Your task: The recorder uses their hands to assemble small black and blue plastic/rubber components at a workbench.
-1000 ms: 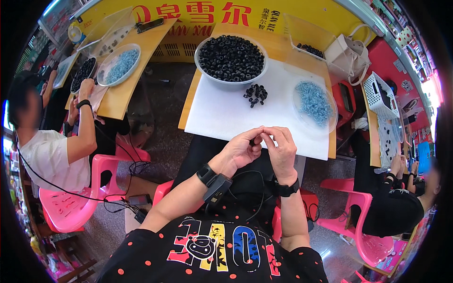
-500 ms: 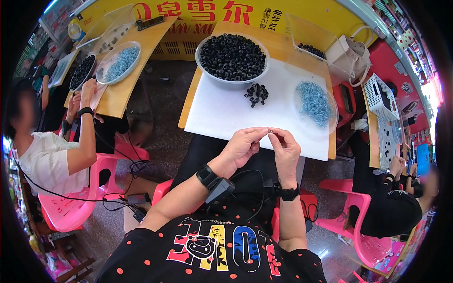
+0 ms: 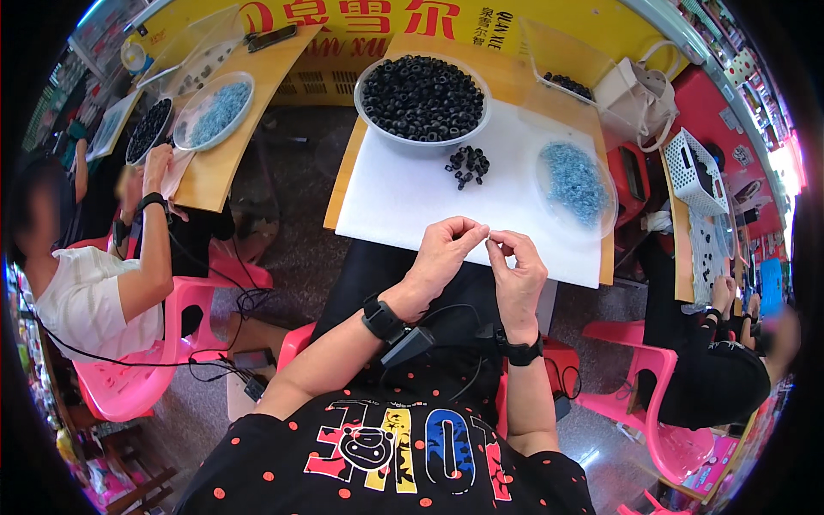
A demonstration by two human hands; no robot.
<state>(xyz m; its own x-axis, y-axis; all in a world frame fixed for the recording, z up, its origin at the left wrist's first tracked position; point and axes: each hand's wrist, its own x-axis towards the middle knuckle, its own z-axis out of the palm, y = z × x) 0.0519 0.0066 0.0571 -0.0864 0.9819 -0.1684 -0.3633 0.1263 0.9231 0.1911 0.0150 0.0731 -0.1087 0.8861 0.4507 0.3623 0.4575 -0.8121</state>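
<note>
My left hand (image 3: 448,257) and my right hand (image 3: 518,273) are raised over the near edge of a white sheet (image 3: 386,202), thumbs and forefingers pinched, the tips almost meeting. A tiny pale thing shows between the fingertips, too small to name. Beyond them on the sheet lies a small loose pile of black ring-like pieces (image 3: 468,166). Behind that pile stands a round, pale plastic bowl (image 3: 421,148) heaped with similar black pieces (image 3: 422,96). To the right, a clear shallow dish (image 3: 613,202) holds many small, see-through light-blue pieces (image 3: 573,182).
The wooden table (image 3: 343,182) also carries a clear box (image 3: 549,58) with black pieces and a white handbag (image 3: 639,101). A co-worker (image 3: 112,283) sits at a left table, another person (image 3: 704,378) at the right. Pink chairs (image 3: 648,403) and cables (image 3: 245,300) lie around me.
My left fingertips have shifted slightly up and left, opening a small gap to my right fingertips. The pile, bowl and dish stay where they were.
</note>
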